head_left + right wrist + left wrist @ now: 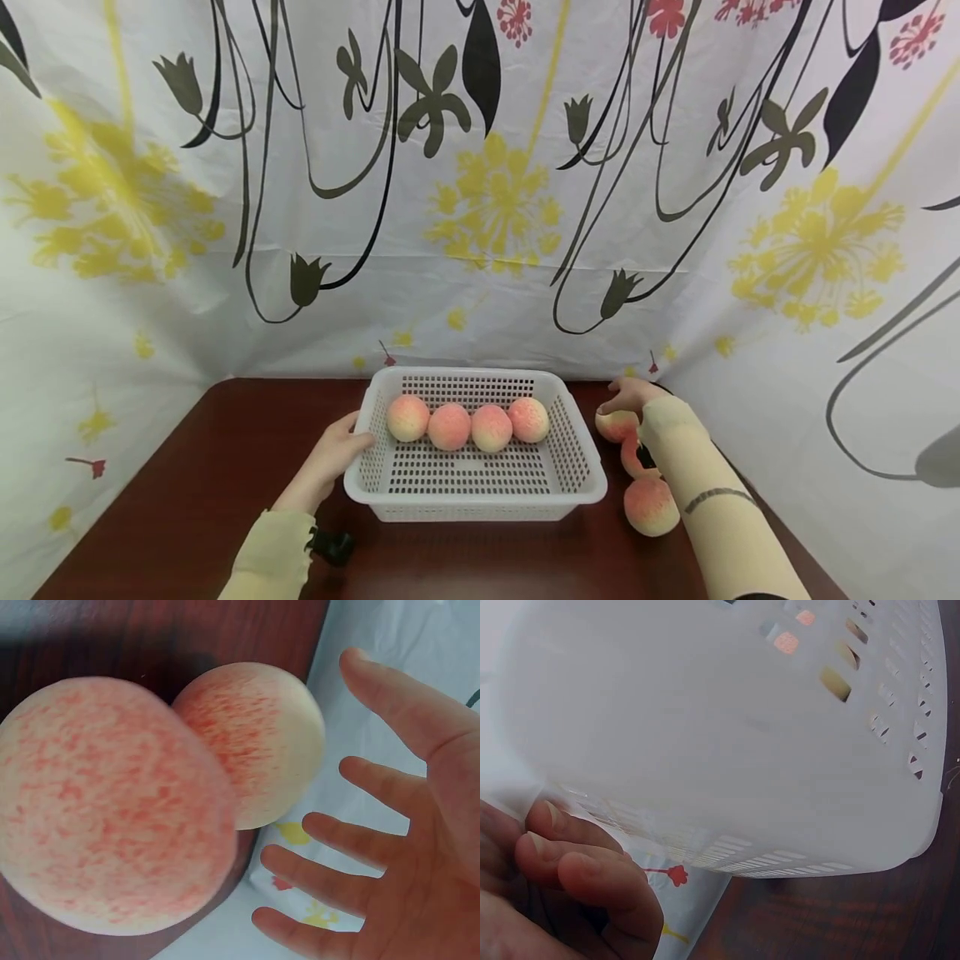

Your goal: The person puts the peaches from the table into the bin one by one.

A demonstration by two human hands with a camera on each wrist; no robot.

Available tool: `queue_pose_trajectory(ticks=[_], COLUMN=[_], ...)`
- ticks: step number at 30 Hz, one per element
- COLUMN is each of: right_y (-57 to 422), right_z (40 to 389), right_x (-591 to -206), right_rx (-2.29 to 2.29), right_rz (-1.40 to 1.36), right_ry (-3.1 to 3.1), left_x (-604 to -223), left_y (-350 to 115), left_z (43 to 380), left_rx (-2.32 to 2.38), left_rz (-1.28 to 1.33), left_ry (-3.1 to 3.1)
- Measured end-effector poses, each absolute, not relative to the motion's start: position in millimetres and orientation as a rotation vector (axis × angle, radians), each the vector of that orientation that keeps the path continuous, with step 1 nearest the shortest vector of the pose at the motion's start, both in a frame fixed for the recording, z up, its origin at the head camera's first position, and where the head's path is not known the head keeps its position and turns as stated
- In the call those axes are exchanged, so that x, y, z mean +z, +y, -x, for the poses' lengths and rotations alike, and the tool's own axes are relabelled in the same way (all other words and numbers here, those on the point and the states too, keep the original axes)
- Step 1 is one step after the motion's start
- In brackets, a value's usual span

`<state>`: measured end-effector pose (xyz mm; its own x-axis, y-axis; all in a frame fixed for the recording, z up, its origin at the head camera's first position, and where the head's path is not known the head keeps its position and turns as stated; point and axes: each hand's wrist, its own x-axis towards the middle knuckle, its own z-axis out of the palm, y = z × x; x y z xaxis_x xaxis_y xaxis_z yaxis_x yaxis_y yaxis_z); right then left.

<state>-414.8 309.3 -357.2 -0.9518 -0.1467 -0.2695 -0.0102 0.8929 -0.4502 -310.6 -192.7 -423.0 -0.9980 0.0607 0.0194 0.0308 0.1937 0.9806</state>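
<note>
A white perforated plastic basket (480, 498) stands on the table with several pinkish-yellow peaches (450, 427) in a row inside. At its left rim my left hand (337, 450) grips the edge, thumb over the top; the left wrist view shows curled fingers (607, 874) beside the basket wall (667, 720). My right hand (634, 393) reaches over the farthest peach (617, 426) to the right of the basket. In the right wrist view that hand (420, 847) has its fingers spread, apart from the two peaches seen there. A nearer peach (652, 506) lies beside my right forearm, and another between is partly hidden.
The dark red-brown table (172, 492) runs up to a white floral-patterned cloth (495, 317) hanging at the back and on both sides. A black strap device (332, 546) sits at my left wrist.
</note>
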Motion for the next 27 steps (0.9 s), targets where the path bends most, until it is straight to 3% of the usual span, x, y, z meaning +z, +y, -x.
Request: queue_pose_trajectory(ticks=[10, 19, 27], right_y=[310, 311, 316], right_z=[406, 414, 421], right_x=[-376, -379, -391], right_rx=[-0.943, -0.630, -0.687], right_rz=[-0.065, 0.127, 0.099], right_ry=[2.631, 2.794, 2.797], left_x=[-422, -423, -426], left_y=[-194, -193, -193], left_z=[311, 310, 311], left_rx=[1.946, 1.961, 1.969], left_rz=[-0.077, -0.083, -0.100], left_ry=[2.422, 2.415, 2.426])
